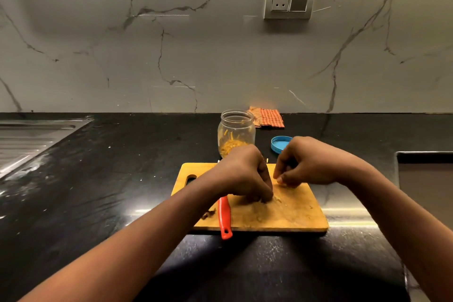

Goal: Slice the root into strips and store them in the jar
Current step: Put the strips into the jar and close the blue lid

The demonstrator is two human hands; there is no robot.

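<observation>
A wooden cutting board (pixel 289 216) lies on the black counter. My left hand (pixel 242 174) is over its middle, fingertips curled down and pinching small yellow root strips (pixel 275 200) on the wood. My right hand (pixel 308 162) hovers just to the right, its fingertips bunched around a few strips. Behind the board stands an open clear jar (pixel 236 130) with yellow strips in its bottom. Its blue lid (pixel 279 143) lies upside down to the right. A red-handled knife (pixel 225 218) rests on the board's left part, its blade hidden under my left forearm.
A steel sink drainboard (pixel 29 140) is at the far left. A checked orange cloth (pixel 268 117) lies by the marble wall behind the jar. A recessed steel edge (pixel 426 159) shows at the right. Dark peel scraps (pixel 209 213) sit on the board's left part.
</observation>
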